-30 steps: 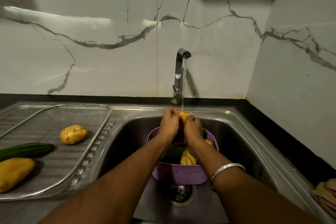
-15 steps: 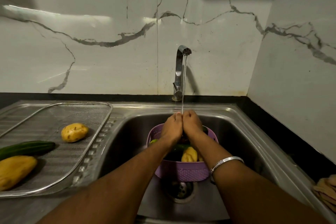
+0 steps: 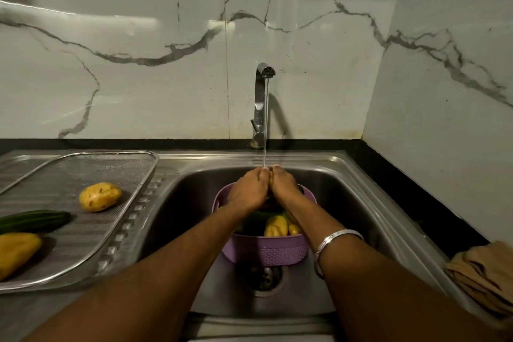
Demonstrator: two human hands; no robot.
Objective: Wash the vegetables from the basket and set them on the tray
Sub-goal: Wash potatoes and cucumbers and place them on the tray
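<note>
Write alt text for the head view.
Two hands, left hand and right hand, rub a yellow vegetable under the running tap, above a purple basket in the sink. A mesh tray left holds three washed vegetables.

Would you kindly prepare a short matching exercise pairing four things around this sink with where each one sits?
Things:
1. potato
2. purple basket
3. brown cloth
4. bracelet

Places:
A. on the counter at far right
B. on the mesh tray
C. on the right wrist
D. in the sink over the drain

Pairs: 1-B, 2-D, 3-A, 4-C
</note>
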